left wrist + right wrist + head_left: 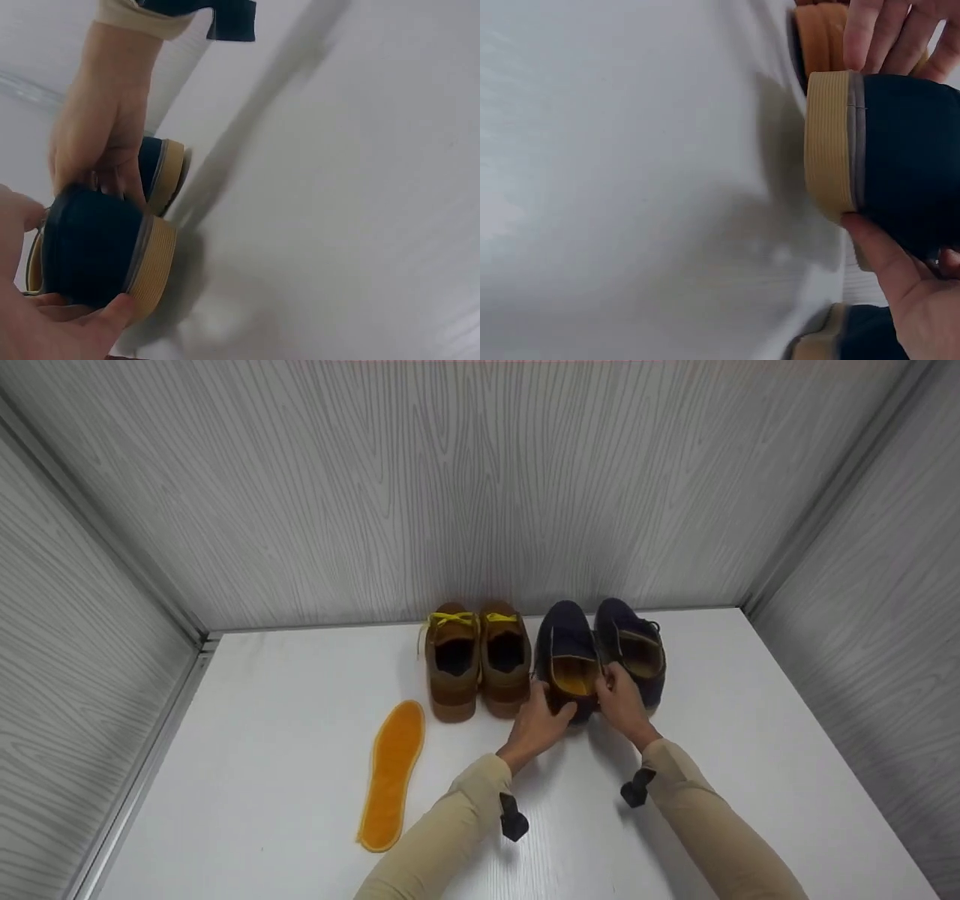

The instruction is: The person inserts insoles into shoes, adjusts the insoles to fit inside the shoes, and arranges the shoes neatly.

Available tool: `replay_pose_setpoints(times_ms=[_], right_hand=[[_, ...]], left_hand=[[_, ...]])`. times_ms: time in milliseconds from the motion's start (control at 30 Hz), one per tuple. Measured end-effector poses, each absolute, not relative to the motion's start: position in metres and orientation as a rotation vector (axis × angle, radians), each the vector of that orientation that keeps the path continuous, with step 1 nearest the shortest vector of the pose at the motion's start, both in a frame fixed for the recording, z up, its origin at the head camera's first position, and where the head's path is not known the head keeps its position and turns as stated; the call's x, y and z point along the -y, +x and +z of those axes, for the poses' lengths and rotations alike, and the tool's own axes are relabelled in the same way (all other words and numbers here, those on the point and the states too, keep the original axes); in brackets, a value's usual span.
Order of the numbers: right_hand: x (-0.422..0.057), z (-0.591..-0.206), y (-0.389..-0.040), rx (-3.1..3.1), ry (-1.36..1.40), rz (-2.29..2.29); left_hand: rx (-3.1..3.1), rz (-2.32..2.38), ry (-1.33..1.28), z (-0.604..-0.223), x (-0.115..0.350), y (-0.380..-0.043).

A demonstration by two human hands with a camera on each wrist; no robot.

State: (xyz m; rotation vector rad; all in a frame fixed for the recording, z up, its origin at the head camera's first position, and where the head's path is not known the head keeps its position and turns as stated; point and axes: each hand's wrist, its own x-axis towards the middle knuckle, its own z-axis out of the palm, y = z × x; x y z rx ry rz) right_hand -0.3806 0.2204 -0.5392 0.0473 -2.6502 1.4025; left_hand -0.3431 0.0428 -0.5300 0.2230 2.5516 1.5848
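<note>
Nearest, an orange insole [392, 776] is lying on the white bench [262, 750]; beyond it, the left hand [538, 721] and right hand [622, 699] are both gripping a navy shoe [573, 641] around its heel, toe pointing towards the back edge, its mate [626, 631] and brown shoes [453, 691] flanking it.

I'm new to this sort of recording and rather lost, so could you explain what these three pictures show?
There's no machine here, just someone working bare-handed. The widest picture comes from a camera worn on the head, looking forward and down. The other two come from cameras on the left and right wrists, so they show the same work close up.

The left hand and the right hand both hold one blue shoe near its heel. To its right is another blue shoe; to its left stand two brown shoes. Farther left, an orange insole lies flat on the white table.
</note>
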Motion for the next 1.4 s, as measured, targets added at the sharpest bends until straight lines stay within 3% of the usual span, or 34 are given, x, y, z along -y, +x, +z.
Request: replay_pose_setpoints(times_ms=[333,567,833,1100,1267,1400], right_hand=[[-0.223,-0.545,-0.396,2.602,0.008,1.469],[-0.217,-0.537,-0.399,2.585,-0.194,1.624],[-0.213,-0.542,-0.388,2.622,-0.328,1.865],[-0.219,-0.53,-0.357,2.477,-0.052,1.557],[-0.241,-0.523,-0.35,2.35,-0.053,1.293],[-0.263,-0.523,-0.353,2.426,-0.086,1.138]], left_hand=[[-2.505,1.564,0.291,-0.535,-0.057,-0.34],[-2.56,1.484,0.441,-0.538,-0.055,-0.338],[-2.544,1.386,0.371,-0.545,-0.046,-0.328],[-2.944,1.16,0.557,-0.529,-0.032,-0.314],[-3.086,0.827,0.828,-0.524,-0.025,-0.302],[-3.057,0.736,0.902,-0.527,-0.02,-0.296]])
